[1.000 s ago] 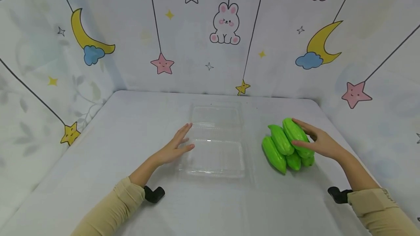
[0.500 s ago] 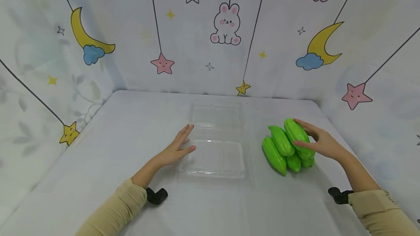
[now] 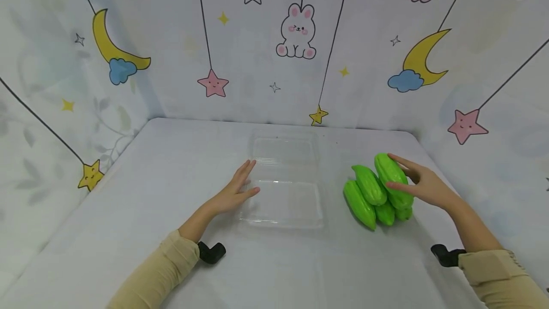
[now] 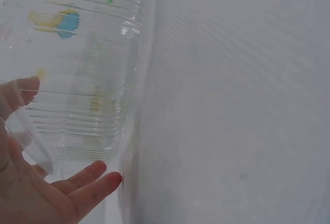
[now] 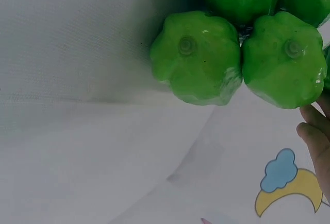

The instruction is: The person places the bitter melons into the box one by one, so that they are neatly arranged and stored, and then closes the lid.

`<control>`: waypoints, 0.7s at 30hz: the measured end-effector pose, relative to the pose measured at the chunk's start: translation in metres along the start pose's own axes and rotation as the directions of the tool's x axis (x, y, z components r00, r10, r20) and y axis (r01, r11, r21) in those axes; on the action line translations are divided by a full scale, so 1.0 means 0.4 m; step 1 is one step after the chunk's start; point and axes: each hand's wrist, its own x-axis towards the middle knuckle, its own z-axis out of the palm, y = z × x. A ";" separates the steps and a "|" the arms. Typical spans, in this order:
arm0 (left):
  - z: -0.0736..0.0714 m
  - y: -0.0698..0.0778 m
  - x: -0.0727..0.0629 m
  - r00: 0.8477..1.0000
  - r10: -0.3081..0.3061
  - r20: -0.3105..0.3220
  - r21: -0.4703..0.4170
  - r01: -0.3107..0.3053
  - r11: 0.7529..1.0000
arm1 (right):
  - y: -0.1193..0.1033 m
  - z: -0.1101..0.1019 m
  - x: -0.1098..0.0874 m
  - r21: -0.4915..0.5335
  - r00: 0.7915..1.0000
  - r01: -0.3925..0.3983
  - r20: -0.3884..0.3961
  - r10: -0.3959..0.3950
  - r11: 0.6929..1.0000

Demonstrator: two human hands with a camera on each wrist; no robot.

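A clear plastic clamshell box (image 3: 283, 204) lies unfolded in the middle of the table, its lid half (image 3: 283, 147) away from me. My left hand (image 3: 231, 197) is at its left side, thumb and fingers spread and fairly straight. In the left wrist view, the box's rim passes between the thumb and fingers of that hand (image 4: 56, 198). To the right, several glossy, ribbed green gourd-like pieces with pointed tips (image 3: 359, 206) are stacked. My right hand (image 3: 429, 187) grips the top right piece (image 3: 392, 175) between thumb and fingers. In the right wrist view, lobed ends (image 5: 198, 59) show.
The table (image 3: 141, 232) has a white cover. Behind and beside it hangs a white cloth (image 3: 257, 42) printed with moons, stars and rabbits. Dark wrist-camera mounts (image 3: 212, 253) sit below both wrists.
My left hand has shifted slightly right, and the near part of the box has moved a little right and away. The gripped green piece has moved slightly right and up with my right hand.
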 end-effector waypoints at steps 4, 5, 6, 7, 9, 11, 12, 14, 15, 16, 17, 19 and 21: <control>0.000 -0.001 0.008 1.000 0.000 0.000 -0.002 0.000 1.000 | -0.011 -0.004 0.001 -0.002 1.000 -0.001 -0.006 0.001 1.000; 0.000 -0.001 0.010 1.000 -0.002 0.000 -0.003 0.002 1.000 | -0.015 -0.004 0.001 -0.005 1.000 0.001 -0.007 -0.001 1.000; -0.001 -0.001 0.011 1.000 -0.002 -0.001 -0.001 0.002 1.000 | -0.018 -0.004 0.002 -0.007 1.000 0.001 -0.008 -0.001 1.000; -0.001 -0.001 0.012 1.000 -0.002 -0.001 -0.002 0.002 1.000 | -0.020 -0.004 0.003 -0.010 1.000 0.001 -0.009 -0.002 1.000; -0.001 -0.001 0.013 1.000 -0.001 0.001 -0.004 0.001 1.000 | -0.026 -0.003 0.005 -0.020 1.000 -0.001 -0.014 0.001 1.000; -0.002 0.001 0.014 1.000 -0.002 0.004 -0.005 0.002 1.000 | -0.031 -0.002 0.007 -0.028 1.000 -0.004 -0.017 0.003 1.000; -0.002 0.001 0.014 1.000 -0.002 0.006 -0.005 0.002 1.000 | -0.034 -0.001 0.009 -0.031 1.000 -0.006 -0.017 0.006 1.000; -0.002 0.003 0.015 1.000 -0.005 0.009 -0.009 0.005 1.000 | -0.039 0.001 0.011 -0.039 1.000 -0.012 -0.020 0.011 0.999; -0.002 0.003 0.017 1.000 -0.004 0.010 -0.009 0.005 1.000 | -0.042 0.002 0.012 -0.039 1.000 -0.012 -0.020 0.012 0.999; -0.002 0.004 0.019 1.000 -0.004 0.010 -0.011 0.005 1.000 | -0.045 0.002 0.014 -0.039 1.000 -0.012 -0.020 0.011 0.999; -0.002 0.004 0.020 1.000 -0.004 0.011 -0.011 0.004 1.000 | -0.048 0.003 0.015 -0.038 1.000 -0.012 -0.020 0.012 0.999; -0.001 0.004 0.025 1.000 -0.005 0.017 -0.012 0.005 1.000 | -0.054 0.003 0.018 -0.038 1.000 -0.013 -0.021 0.012 0.999; 0.000 0.004 0.030 1.000 -0.005 0.023 -0.008 0.005 1.000 | -0.059 0.004 0.021 -0.042 1.000 -0.011 -0.022 0.010 0.999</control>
